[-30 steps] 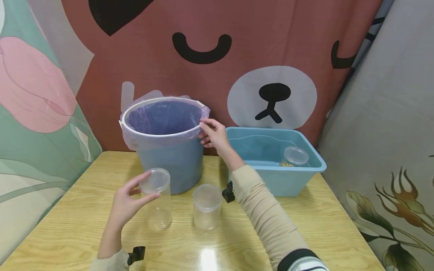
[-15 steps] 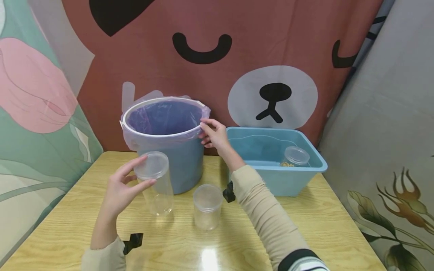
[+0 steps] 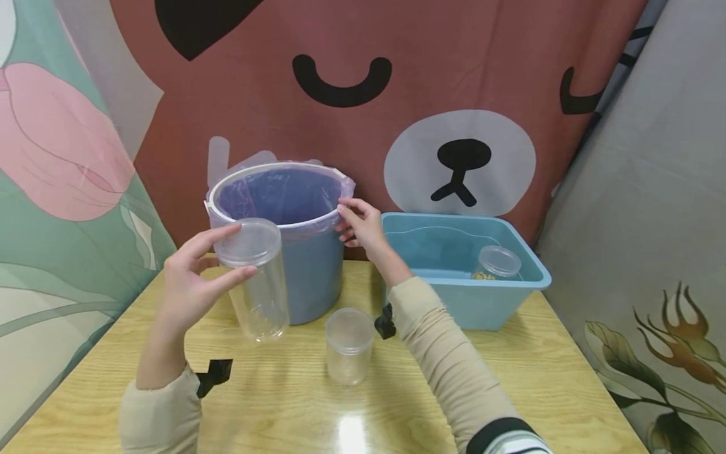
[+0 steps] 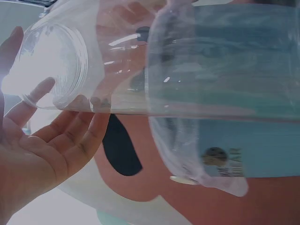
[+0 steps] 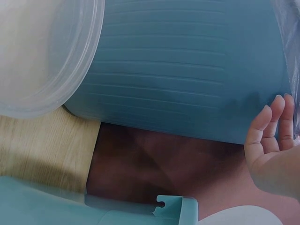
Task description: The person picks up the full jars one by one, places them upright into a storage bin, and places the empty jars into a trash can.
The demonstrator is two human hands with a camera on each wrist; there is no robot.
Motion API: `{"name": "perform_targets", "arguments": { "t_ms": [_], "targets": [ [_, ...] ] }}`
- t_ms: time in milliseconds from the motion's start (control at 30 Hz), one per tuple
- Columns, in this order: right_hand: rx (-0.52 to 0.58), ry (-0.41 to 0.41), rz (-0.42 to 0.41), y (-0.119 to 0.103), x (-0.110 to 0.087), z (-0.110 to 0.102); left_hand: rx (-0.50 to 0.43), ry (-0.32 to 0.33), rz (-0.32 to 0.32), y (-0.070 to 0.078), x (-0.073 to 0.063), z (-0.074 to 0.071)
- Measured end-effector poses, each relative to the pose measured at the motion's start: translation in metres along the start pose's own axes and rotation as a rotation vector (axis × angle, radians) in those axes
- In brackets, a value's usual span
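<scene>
My left hand (image 3: pixel 193 277) grips a tall clear plastic jar (image 3: pixel 261 296) near its lid, thumb and fingers on either side of the top. The jar is held up off the table, in front of the blue trash bin (image 3: pixel 312 277). At the bin's right rim, my right hand (image 3: pixel 365 227) pinches the edge of the thin purple bin liner (image 3: pixel 347 186); in the right wrist view its fingers (image 5: pixel 262 124) lie against the bin's side. A shorter clear jar (image 3: pixel 349 350) stands upright on the table between the two arms.
To the right of the bin stands a light blue rectangular tub (image 3: pixel 471 299). Inside it is a lidded clear jar (image 3: pixel 499 261) with small yellow pieces. A printed curtain (image 3: pixel 340 126) hangs behind the wooden table (image 3: pixel 295 403).
My left hand has raised the tall jar off the table and moved it up and slightly left, toward the bin's front. The right hand stays at the rim.
</scene>
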State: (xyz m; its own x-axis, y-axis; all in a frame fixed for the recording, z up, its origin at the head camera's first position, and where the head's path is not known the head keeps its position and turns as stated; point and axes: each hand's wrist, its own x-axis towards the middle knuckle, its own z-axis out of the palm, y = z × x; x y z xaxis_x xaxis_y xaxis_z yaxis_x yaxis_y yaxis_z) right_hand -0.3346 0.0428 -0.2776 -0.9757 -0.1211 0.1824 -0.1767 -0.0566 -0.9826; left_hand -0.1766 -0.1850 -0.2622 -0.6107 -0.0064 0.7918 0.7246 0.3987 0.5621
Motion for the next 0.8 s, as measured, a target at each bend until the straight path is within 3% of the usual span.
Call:
{"name": "perform_targets", "arguments": {
  "t_ms": [233, 400, 633, 800],
  "targets": [
    [-0.007, 0.006, 0.001, -0.002, -0.001, 0.0, 0.004, 0.042, 0.028, 0.012, 0.019, -0.003],
    [0.008, 0.002, 0.006, -0.002, 0.0, 0.0, -0.089, 0.07, 0.019, 0.019, 0.029, -0.004],
    [0.012, -0.002, 0.008, 0.0, 0.0, 0.001, -0.101, 0.143, 0.001, 0.035, 0.048, -0.007],
    [0.015, -0.001, 0.001, 0.002, 0.001, 0.0, -0.12, 0.211, 0.04, 0.048, 0.065, -0.008]
  ]
}}
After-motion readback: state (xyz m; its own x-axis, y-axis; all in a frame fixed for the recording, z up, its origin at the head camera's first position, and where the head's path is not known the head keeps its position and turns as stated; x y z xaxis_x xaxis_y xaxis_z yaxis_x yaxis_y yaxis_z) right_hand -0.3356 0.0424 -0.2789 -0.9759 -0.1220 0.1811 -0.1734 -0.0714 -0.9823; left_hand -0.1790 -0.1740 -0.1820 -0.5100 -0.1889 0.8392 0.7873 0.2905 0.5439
